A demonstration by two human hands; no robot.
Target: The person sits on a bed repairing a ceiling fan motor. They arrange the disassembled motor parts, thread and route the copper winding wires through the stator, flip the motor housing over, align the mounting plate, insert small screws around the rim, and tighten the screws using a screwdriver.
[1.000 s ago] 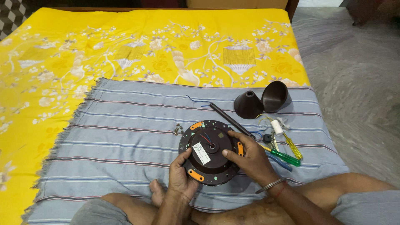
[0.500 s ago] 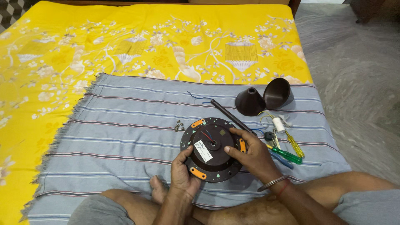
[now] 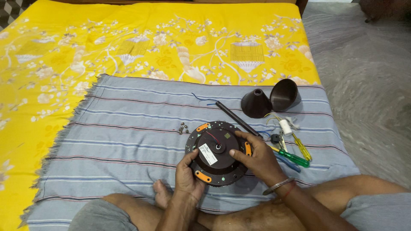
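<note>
Where it sits on the striped grey cloth (image 3: 128,141), near centre, the round dark motor housing (image 3: 217,153) shows orange tabs, white label; left hand (image 3: 187,176) and right hand (image 3: 255,156) fingers clasp its rim.

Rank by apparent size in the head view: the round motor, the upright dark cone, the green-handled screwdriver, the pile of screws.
1. Round motor
2. Upright dark cone
3. Green-handled screwdriver: longer than the cone but far thinner, so these two are unsure
4. Pile of screws

a small white rectangular label (image 3: 208,154) sat tilted on top of the dark round motor housing (image 3: 222,173), beside its centre hub.
</note>
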